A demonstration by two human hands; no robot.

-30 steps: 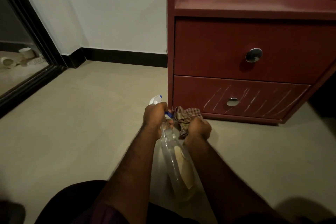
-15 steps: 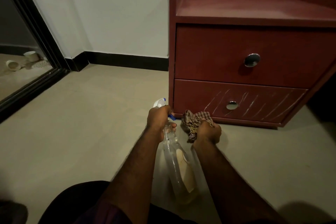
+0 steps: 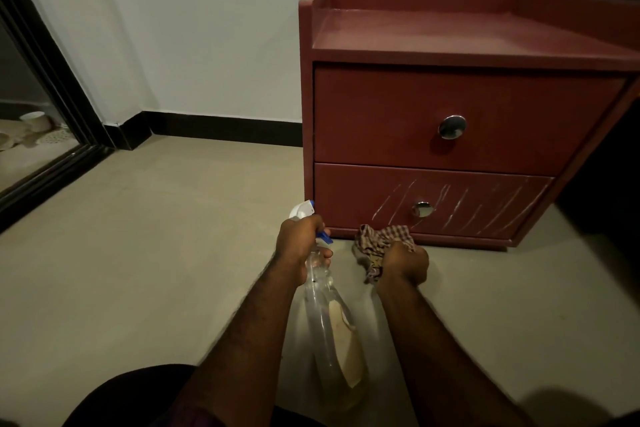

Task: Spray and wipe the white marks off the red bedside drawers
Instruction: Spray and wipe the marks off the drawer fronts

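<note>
Left hand (image 3: 300, 242) grips spray bottle (image 3: 329, 315) neck, nozzle forward. Right hand (image 3: 403, 262) clutches checked cloth (image 3: 379, 240). White marks (image 3: 460, 206) on lower drawer (image 3: 360, 198), ahead-right; right hand nearer.

A home bedroom; red bedside drawers (image 3: 450, 121) stand on a tiled floor (image 3: 138, 253) against a plain wall (image 3: 207, 28); black skirting (image 3: 221, 123) below.

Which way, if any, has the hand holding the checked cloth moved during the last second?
Yes. The right hand, gripping the brown checked cloth, has shifted rightward, closer to below the lower drawer's round metal knob.
</note>
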